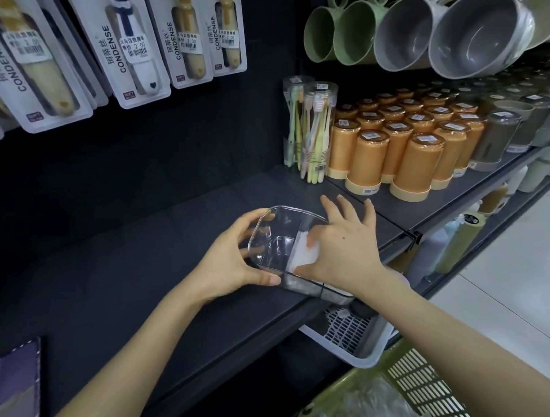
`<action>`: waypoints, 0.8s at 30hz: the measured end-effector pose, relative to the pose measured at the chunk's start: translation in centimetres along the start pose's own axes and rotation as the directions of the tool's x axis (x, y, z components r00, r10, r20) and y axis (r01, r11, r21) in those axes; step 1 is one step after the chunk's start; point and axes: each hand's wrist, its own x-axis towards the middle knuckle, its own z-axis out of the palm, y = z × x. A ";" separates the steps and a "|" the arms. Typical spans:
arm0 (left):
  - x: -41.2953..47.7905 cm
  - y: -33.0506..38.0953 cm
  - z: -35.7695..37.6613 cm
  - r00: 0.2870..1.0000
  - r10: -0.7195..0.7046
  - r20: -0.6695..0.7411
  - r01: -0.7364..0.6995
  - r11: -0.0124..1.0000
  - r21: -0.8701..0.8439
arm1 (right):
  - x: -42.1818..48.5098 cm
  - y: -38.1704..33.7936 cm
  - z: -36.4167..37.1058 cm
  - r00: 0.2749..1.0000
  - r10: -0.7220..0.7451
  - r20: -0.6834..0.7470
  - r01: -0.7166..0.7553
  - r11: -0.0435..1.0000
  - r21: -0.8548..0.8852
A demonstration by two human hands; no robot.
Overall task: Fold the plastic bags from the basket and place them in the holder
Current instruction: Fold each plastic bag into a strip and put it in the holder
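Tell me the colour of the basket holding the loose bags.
The basket is yellow-green; head view.

The holder [266, 240] sits on the shelf [127, 267], basket [420, 389] lower right, canisters [415, 166] behind.

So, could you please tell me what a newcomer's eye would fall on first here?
The two hands at centre draw the eye: the left hand grips a clear holder on the dark shelf while the right hand presses a folded white bag into it. Behind, to the right, stand rows of orange cups, and grey and green mugs hang above them.
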 end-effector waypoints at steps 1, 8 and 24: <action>-0.1 -0.1 0.0 1.000 -0.009 0.000 0.009 1.000 0.000 | 0.0 -0.2 -0.1 0.999 0.008 0.036 -0.007 1.000 -0.022; -0.4 -0.4 -0.2 0.999 -0.051 -0.008 0.051 0.999 -0.007 | 0.3 0.4 -1.1 0.976 -0.049 0.214 0.028 0.995 0.100; 0.6 0.1 -0.6 0.987 -0.160 -0.015 0.160 0.987 -0.017 | 0.1 2.0 -1.4 0.975 0.013 0.222 -0.110 0.896 0.430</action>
